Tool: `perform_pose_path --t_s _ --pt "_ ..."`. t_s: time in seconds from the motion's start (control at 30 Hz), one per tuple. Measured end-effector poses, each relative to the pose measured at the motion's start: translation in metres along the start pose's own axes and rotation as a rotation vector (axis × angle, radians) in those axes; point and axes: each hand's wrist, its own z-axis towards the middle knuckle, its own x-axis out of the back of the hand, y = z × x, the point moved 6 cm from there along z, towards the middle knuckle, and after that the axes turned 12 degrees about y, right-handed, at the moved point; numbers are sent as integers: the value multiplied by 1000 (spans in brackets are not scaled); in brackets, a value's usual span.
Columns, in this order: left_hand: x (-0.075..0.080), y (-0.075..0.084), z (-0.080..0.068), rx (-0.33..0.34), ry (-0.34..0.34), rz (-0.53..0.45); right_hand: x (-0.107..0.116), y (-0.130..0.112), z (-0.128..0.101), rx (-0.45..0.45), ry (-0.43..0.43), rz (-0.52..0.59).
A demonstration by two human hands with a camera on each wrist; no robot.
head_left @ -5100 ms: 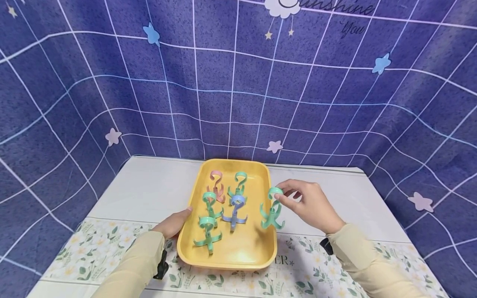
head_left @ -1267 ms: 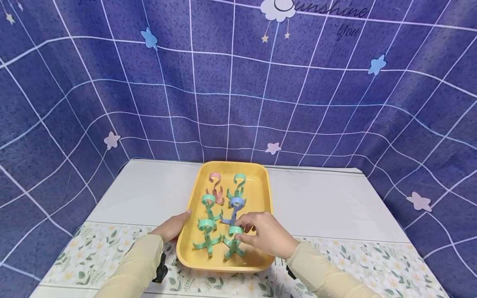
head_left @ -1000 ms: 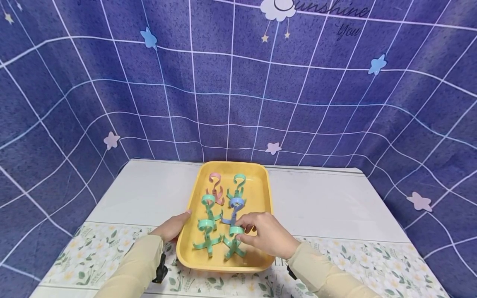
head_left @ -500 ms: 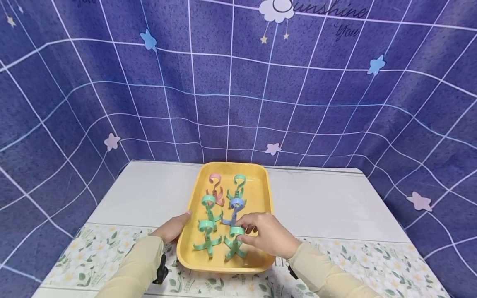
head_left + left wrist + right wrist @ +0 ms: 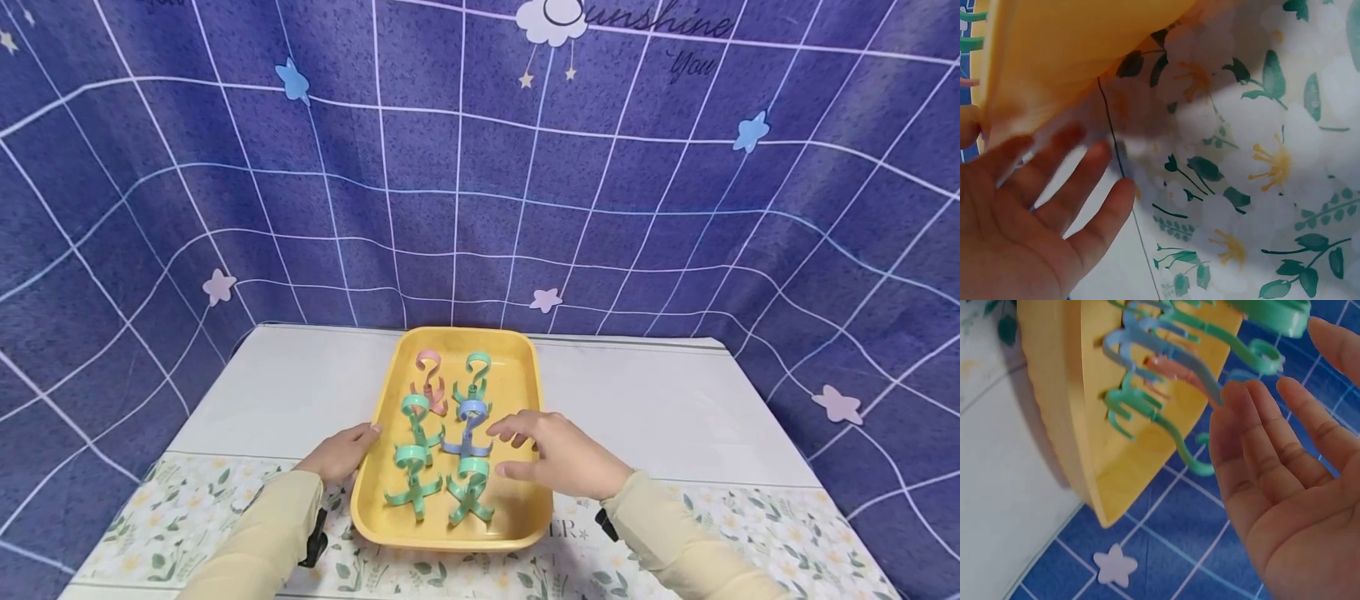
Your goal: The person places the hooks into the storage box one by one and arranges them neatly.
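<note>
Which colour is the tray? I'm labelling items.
Yellow tray, clearest in the head view.

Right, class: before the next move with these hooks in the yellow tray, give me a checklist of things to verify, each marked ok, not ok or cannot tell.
1. Right hand holds nothing, fingers spread: ok.
2. Nearest green hook stands in the yellow tray: ok.
3. Left hand rests at the tray's left rim: ok.
4. Six hooks stand in two rows: ok.
5. Blue hook clear of its neighbours: cannot tell.
</note>
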Motion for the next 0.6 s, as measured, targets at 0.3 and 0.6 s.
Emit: perform_pose_path --t_s 0.3,0.6 --pt "8 5 2 -24 90 68 29 16 5 -62 167 -88" --pt "25 27 7 -140 254 209 46 28 2 -124 291 -182"
